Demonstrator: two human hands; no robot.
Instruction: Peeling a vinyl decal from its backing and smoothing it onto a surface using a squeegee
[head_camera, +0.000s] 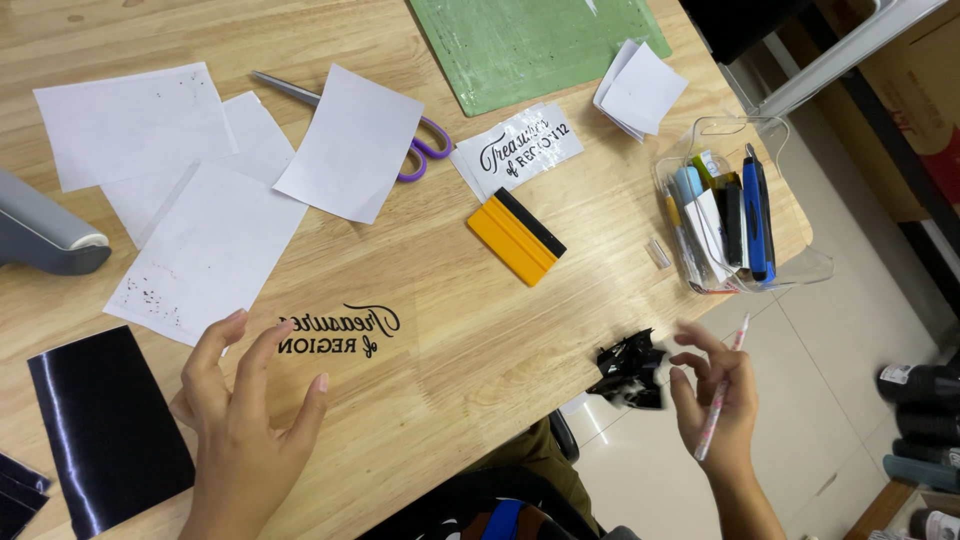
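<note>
A thin pen (722, 388) is held in the right hand (720, 405) beside black scraps (630, 368), while the left hand (245, 420) is spread open, empty, by black lettering (340, 332).

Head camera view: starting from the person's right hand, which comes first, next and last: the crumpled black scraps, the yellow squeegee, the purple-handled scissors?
From the right hand:
1. Crumpled black scraps, just beside its fingers at the table edge.
2. Yellow squeegee with black edge, up the table, mid-table.
3. Purple-handled scissors, farthest, partly under a white paper sheet.

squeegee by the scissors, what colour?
Yellow-orange body with a black edge strip; the squeegee shows clearly in the head view, lying flat on the wooden table.
</note>
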